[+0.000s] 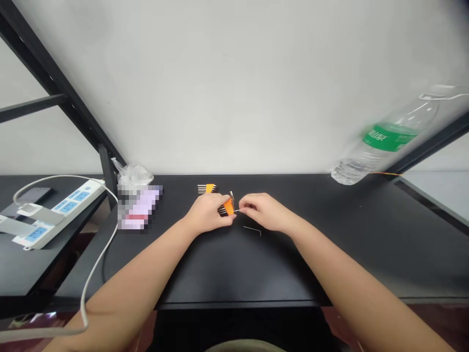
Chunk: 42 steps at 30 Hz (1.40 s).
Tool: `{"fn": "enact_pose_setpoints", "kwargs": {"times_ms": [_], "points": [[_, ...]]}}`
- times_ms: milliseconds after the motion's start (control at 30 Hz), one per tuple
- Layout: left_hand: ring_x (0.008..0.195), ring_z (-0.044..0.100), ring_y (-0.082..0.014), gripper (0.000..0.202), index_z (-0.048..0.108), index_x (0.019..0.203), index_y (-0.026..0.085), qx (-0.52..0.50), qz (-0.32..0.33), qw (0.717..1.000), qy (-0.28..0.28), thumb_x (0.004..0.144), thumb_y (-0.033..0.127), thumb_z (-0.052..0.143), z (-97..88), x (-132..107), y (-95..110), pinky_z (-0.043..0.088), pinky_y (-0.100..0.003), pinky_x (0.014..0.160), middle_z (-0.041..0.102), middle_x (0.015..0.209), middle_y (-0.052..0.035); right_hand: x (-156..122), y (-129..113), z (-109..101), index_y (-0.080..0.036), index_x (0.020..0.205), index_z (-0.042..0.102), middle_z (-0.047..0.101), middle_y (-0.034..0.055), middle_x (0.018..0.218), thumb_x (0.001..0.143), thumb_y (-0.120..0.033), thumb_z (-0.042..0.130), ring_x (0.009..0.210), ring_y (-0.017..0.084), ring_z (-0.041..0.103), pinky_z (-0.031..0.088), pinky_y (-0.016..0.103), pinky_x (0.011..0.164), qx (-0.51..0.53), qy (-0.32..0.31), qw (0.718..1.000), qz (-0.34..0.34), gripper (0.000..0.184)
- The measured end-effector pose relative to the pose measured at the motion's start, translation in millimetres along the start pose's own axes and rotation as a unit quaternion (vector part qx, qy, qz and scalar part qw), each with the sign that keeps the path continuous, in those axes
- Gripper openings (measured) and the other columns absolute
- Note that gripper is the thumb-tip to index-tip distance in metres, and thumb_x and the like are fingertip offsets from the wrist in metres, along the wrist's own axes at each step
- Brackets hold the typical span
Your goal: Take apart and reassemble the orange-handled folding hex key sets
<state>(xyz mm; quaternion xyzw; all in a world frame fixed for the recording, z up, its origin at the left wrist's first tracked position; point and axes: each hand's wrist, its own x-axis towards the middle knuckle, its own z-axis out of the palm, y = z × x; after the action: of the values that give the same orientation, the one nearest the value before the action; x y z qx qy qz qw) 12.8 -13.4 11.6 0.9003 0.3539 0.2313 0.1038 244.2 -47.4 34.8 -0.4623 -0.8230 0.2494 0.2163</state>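
Note:
My left hand is closed around an orange hex key holder with several metal keys in it. Fingers of my right hand pinch a thin metal hex key at the holder's right side; its far end reaches the holder. Just beyond my left hand lies a second orange holder with several keys. A small loose L-shaped hex key rests on the black table, below my right hand.
At left are a white power strip with a white cable, a crumpled plastic bag and a blurred-out purple object. A large water bottle with a green label stands at right. Black frame bars rise beside the table.

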Motion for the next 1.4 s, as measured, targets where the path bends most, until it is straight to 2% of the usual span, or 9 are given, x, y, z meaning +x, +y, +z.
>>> {"fn": "enact_pose_setpoints", "kwargs": {"times_ms": [200, 333, 433, 567, 700, 900, 1067, 1233, 1400], "points": [[0.061, 0.051, -0.0138, 0.025, 0.054, 0.073, 0.021, -0.022, -0.039, 0.999, 0.004, 0.079, 0.040, 0.071, 1.8, -2, 0, 0.036, -0.027, 0.058, 0.060, 0.067, 0.0014, 5, 0, 19, -0.023, 0.098, 0.064, 0.071, 0.0009, 0.087, 0.094, -0.026, 0.059, 0.071, 0.015, 0.063, 0.049, 0.030, 0.066, 0.119, 0.033, 0.990, 0.061, 0.007], [0.061, 0.052, -0.0129, 0.023, 0.059, 0.077, 0.021, -0.039, -0.081, 0.995, 0.037, 0.079, 0.040, 0.071, 3.3, -2, -7, 0.039, -0.026, 0.061, 0.062, 0.069, 0.0019, 13, 8, 32, -0.022, 0.112, 0.055, 0.072, 0.0034, 0.089, 0.094, -0.040, 0.063, 0.069, 0.017, 0.069, 0.059, 0.033, 0.065, 0.380, 0.074, 0.914, 0.119, 0.027], [0.061, 0.051, -0.0125, 0.023, 0.060, 0.077, 0.021, -0.038, -0.097, 0.993, 0.060, 0.079, 0.040, 0.071, 5.3, -2, -10, 0.040, -0.026, 0.061, 0.061, 0.069, 0.0018, 19, 14, 40, -0.019, 0.106, 0.058, 0.074, 0.0084, 0.093, 0.095, -0.048, 0.061, 0.074, 0.019, 0.073, 0.062, 0.037, 0.071, 0.443, 0.105, 0.882, 0.125, 0.032], [0.061, 0.052, -0.0132, 0.026, 0.060, 0.076, 0.021, -0.020, -0.098, 0.992, 0.070, 0.079, 0.044, 0.072, 7.5, -2, -9, 0.040, -0.026, 0.061, 0.062, 0.069, 0.0009, 19, 14, 44, -0.020, 0.104, 0.068, 0.075, 0.0082, 0.092, 0.098, -0.051, 0.057, 0.070, 0.021, 0.072, 0.060, 0.037, 0.068, 0.322, 0.147, 0.927, 0.122, 0.034], [0.063, 0.054, -0.0145, 0.026, 0.059, 0.078, 0.021, 0.004, -0.096, 0.992, 0.077, 0.082, 0.045, 0.069, 8.4, -2, -6, 0.039, -0.027, 0.062, 0.063, 0.070, -0.0002, 13, 6, 40, -0.024, 0.097, 0.074, 0.076, 0.0046, 0.091, 0.104, -0.039, 0.049, 0.079, 0.021, 0.071, 0.054, 0.035, 0.077, 0.099, 0.129, 0.986, 0.026, 0.030], [0.064, 0.055, -0.0166, 0.024, 0.054, 0.075, 0.022, 0.069, -0.061, 0.994, 0.052, 0.080, 0.041, 0.067, 9.5, -2, -6, 0.036, -0.030, 0.061, 0.062, 0.071, -0.0004, 10, -2, 36, -0.020, 0.080, 0.066, 0.071, 0.0058, 0.079, 0.104, -0.026, 0.044, 0.069, 0.018, 0.061, 0.035, 0.030, 0.064, -0.187, 0.059, 0.980, -0.028, 0.033], [0.069, 0.057, -0.0188, 0.019, 0.057, 0.081, 0.021, 0.104, -0.014, 0.994, 0.027, 0.081, 0.039, 0.065, 9.2, -2, -5, 0.038, -0.031, 0.063, 0.063, 0.074, -0.0022, 15, -1, 34, -0.020, 0.072, 0.062, 0.066, 0.0003, 0.069, 0.103, -0.035, 0.051, 0.061, 0.013, 0.053, 0.031, 0.028, 0.062, -0.125, 0.041, 0.991, 0.023, 0.036], [0.067, 0.058, -0.0178, 0.027, 0.058, 0.083, 0.022, 0.083, -0.032, 0.996, 0.008, 0.081, 0.046, 0.070, 4.4, -2, -5, 0.036, -0.029, 0.060, 0.065, 0.076, -0.0017, 7, 3, 2, -0.020, 0.069, 0.060, 0.061, -0.0002, 0.065, 0.100, -0.049, 0.053, 0.058, 0.013, 0.049, 0.031, 0.028, 0.058, -0.070, 0.026, 0.993, 0.092, 0.043], [0.065, 0.057, -0.0149, 0.026, 0.058, 0.081, 0.021, 0.036, -0.055, 0.998, 0.008, 0.083, 0.045, 0.070, -0.7, -2, -12, 0.038, -0.027, 0.060, 0.067, 0.078, 0.0000, -16, 7, -16, -0.022, 0.085, 0.067, 0.068, 0.0029, 0.092, 0.080, -0.032, 0.073, 0.069, 0.016, 0.057, 0.035, 0.027, 0.057, -0.098, -0.168, 0.980, 0.046, 0.012]]}}
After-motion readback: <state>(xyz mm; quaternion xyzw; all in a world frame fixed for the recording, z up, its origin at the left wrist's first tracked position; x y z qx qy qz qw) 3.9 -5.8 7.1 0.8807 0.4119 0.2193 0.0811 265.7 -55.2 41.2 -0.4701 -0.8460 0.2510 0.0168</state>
